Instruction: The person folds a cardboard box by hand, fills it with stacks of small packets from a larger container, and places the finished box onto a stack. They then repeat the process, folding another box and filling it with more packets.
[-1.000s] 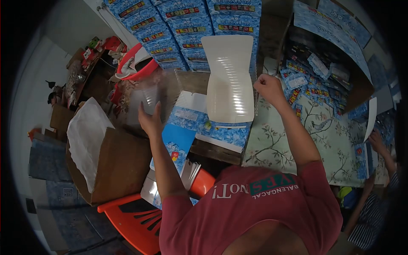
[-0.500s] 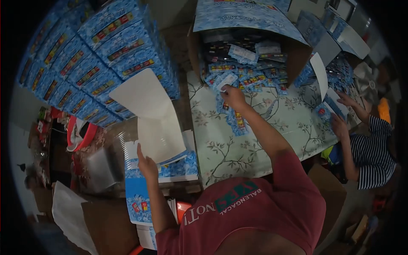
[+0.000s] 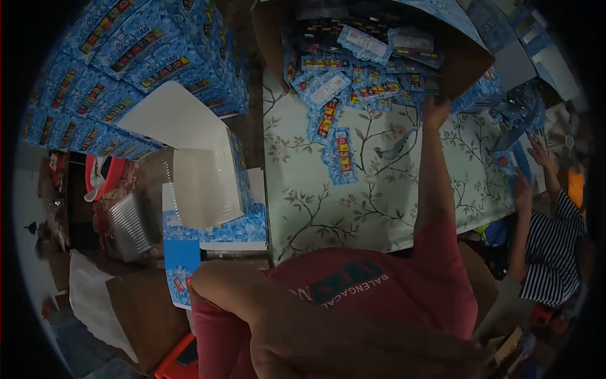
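My right hand (image 3: 435, 112) is at the lower right edge of a big open cardboard carton (image 3: 467, 69). Its fingers look curled on that edge, though they are partly hidden. Flat blue printed packets (image 3: 379, 88) spill from the carton's mouth, and one packet (image 3: 343, 156) lies apart on the flowered tablecloth (image 3: 379, 208). Bent up close beneath the camera, my left arm (image 3: 230, 287) crosses my chest; my left hand (image 3: 435, 350) is a dark blur whose fingers I cannot make out. An open blue box with a white inside (image 3: 208, 183) stands to the left.
Tall stacks of blue printed boxes (image 3: 139, 57) rise at the far left. A red ring-shaped object (image 3: 112, 177) and a clear ridged plastic piece (image 3: 129, 224) sit below them. At the right, a co-worker in a striped shirt (image 3: 549, 252) handles packets.
My right hand has moved right, from a packet at the pile to the carton's edge. My left hand has left the open box and come up toward the camera. The view has shifted.
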Tool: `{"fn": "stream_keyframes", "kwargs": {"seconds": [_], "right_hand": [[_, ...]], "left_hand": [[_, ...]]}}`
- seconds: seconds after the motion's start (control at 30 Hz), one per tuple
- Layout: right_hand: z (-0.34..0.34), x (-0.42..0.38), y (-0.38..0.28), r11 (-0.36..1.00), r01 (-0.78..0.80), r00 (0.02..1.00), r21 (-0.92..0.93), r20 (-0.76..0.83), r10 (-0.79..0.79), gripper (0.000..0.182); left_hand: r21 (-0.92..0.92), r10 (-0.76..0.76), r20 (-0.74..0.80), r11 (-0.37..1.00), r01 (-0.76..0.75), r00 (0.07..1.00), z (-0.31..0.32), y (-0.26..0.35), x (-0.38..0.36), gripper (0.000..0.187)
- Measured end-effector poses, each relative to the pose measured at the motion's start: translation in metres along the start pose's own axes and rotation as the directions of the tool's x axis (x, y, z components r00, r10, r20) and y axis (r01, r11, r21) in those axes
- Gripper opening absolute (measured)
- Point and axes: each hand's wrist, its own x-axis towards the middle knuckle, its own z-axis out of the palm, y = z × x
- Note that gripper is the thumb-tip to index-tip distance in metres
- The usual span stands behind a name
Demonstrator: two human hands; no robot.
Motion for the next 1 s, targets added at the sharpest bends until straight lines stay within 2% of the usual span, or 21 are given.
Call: {"fn": "stream_keyframes", "kwargs": {"seconds": [0.03,0.1,0.13,0.23,0.27,0.3,0.33,0.4,0.43,0.5,0.53,0.6,0.63,0.7,0.73,0.8,0.83,0.9,0.93,0.97,1.0], "right_hand": [[0.003,0.001,0.004,1.000,-0.001,1.000,-0.008,0.008,0.001,0.030],[0.010,0.002,0.008,0.973,-0.183,0.963,-0.140,0.175,0.207,0.040],[0.011,0.006,0.005,0.970,-0.192,0.963,-0.148,0.163,0.215,0.040],[0.020,0.010,-0.017,0.950,-0.311,0.926,-0.032,0.217,0.310,0.046],[0.023,0.006,-0.027,0.777,-0.552,0.833,0.302,0.221,0.506,0.048],[0.025,0.006,-0.030,0.454,-0.674,0.696,0.582,0.295,0.655,0.050],[0.026,0.007,-0.026,0.454,-0.673,0.698,0.583,0.300,0.650,0.050],[0.036,0.006,-0.024,0.177,-0.696,0.582,0.695,0.403,0.706,0.053],[0.045,0.009,-0.022,0.171,-0.709,0.578,0.684,0.425,0.696,0.053],[0.048,0.022,-0.016,-0.077,-0.815,0.392,0.575,0.643,0.658,0.060],[0.046,0.030,-0.017,-0.073,-0.808,0.400,0.585,0.636,0.660,0.060],[0.050,0.037,-0.031,0.006,-0.721,0.509,0.693,0.523,0.683,0.062],[0.054,0.041,-0.039,0.003,-0.714,0.516,0.701,0.523,0.679,0.062],[0.055,0.053,-0.050,0.016,-0.603,0.637,0.798,0.469,0.612,0.065],[0.068,0.062,-0.035,0.017,-0.591,0.642,0.807,0.458,0.615,0.065],[0.113,0.072,0.020,0.117,-0.623,0.581,0.773,0.358,0.731,0.062],[0.122,0.071,0.038,0.115,-0.614,0.585,0.781,0.352,0.730,0.062],[0.131,0.071,0.053,0.165,-0.559,0.660,0.813,0.316,0.681,0.060],[0.131,0.065,0.057,0.164,-0.550,0.666,0.819,0.312,0.678,0.060],[0.130,0.056,0.061,-0.169,-0.318,0.729,0.933,0.354,0.585,0.058],[0.126,0.048,0.061,-0.503,-0.072,0.801,0.861,0.350,0.485,0.055]], "left_hand": [[-0.004,0.008,-0.017,1.000,-0.009,1.000,0.000,-0.005,0.002,0.085],[-0.015,0.010,-0.028,1.000,-0.010,1.000,-0.001,-0.012,0.009,0.086],[-0.019,0.009,-0.028,1.000,-0.010,1.000,-0.003,-0.015,0.014,0.086],[-0.006,0.016,-0.044,1.000,-0.016,0.999,-0.005,-0.020,0.023,0.086],[0.003,0.022,-0.058,1.000,-0.022,0.998,-0.005,-0.021,0.024,0.086],[0.010,0.031,-0.069,0.999,-0.030,0.997,-0.005,-0.023,0.025,0.086],[0.021,0.045,-0.080,0.999,-0.043,0.996,-0.005,-0.024,0.027,0.086],[0.063,0.083,-0.125,0.995,-0.076,0.989,-0.004,-0.024,0.025,0.087],[0.083,0.102,-0.153,0.992,-0.090,0.983,-0.003,-0.024,0.023,0.087],[0.095,0.121,-0.181,0.990,-0.105,0.976,-0.003,-0.028,0.024,0.087],[0.098,0.130,-0.177,0.989,-0.114,0.976,-0.005,-0.030,0.028,0.088],[0.116,0.147,-0.177,0.985,-0.127,0.973,-0.010,-0.031,0.034,0.088],[0.129,0.157,-0.175,0.982,-0.135,0.972,-0.013,-0.032,0.038,0.088],[0.147,0.175,-0.160,0.978,-0.151,0.972,-0.020,-0.033,0.046,0.089],[0.150,0.179,-0.154,0.976,-0.157,0.972,-0.022,-0.034,0.050,0.089],[0.162,0.061,-0.271,0.987,-0.016,0.961,-0.037,-0.040,0.027,0.087],[0.166,0.060,-0.259,0.986,-0.017,0.964,-0.046,-0.045,0.016,0.087],[0.198,-0.104,-0.360,0.963,0.185,0.927,-0.065,-0.055,-0.004,0.080],[0.204,-0.101,-0.352,0.962,0.182,0.931,-0.070,-0.063,-0.011,0.080],[0.200,-0.134,-0.448,0.949,0.245,0.884,-0.074,-0.070,-0.017,0.076],[0.190,-0.160,-0.541,0.933,0.305,0.825,-0.079,-0.077,-0.022,0.072]]}}
